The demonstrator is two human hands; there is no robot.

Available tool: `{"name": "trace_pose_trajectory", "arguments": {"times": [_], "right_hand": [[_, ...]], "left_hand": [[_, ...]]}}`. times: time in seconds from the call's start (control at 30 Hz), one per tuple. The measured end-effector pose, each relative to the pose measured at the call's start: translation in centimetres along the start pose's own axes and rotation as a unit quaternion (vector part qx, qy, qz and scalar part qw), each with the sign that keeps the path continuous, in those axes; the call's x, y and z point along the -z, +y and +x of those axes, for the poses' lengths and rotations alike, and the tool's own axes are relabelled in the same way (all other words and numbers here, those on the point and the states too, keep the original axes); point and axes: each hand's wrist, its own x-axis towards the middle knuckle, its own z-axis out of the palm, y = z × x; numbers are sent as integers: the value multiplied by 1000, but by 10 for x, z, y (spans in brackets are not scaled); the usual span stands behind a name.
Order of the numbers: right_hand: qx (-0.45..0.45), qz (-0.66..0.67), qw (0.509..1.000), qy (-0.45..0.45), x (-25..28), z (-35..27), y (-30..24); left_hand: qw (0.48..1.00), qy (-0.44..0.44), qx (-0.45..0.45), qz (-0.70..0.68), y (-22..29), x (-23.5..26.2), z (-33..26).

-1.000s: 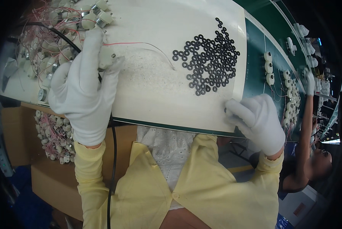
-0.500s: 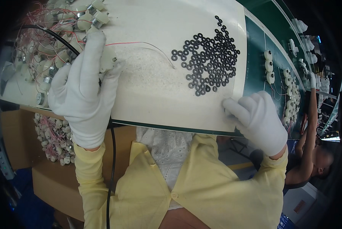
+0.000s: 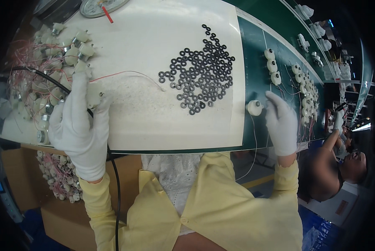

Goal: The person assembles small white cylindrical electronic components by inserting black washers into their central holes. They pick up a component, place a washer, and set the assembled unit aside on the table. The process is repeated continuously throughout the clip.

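Note:
My left hand (image 3: 79,129), in a white glove, grips a small cream plastic motor (image 3: 96,94) between thumb and fingers. A thin red and white wire (image 3: 126,72) trails rightward from near it over the white sheet. My right hand (image 3: 282,125), gloved too, has its fingers stretched upward, just right of a single cream motor (image 3: 254,108) topped with a black ring. That motor sits on the green mat, its wire hanging over the front edge. Between the hands lies a spread of small black rings (image 3: 202,69) on the white sheet (image 3: 141,121).
Many wired motors (image 3: 49,75) are heaped at the left, crossed by a black cable (image 3: 55,81). More ringed motors (image 3: 306,98) line the green mat (image 3: 254,54). A cardboard box (image 3: 66,213) below holds further motors. A co-worker (image 3: 331,171) sits at the right.
The right hand has moved from the white sheet's right edge to the green mat and its fingers have straightened. A ringed motor now shows beside it. The left hand keeps its grip.

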Motion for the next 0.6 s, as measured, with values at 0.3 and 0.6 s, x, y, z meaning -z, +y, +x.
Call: {"name": "trace_pose_trajectory", "arguments": {"times": [0.3,0.6], "right_hand": [[129,-75,984,96,-17,1,-14],[186,35,968,162,20,8,-56]], "left_hand": [[999,23,-20,17,-2,2,-5],[997,9,43,-60,31,48,5]]}}
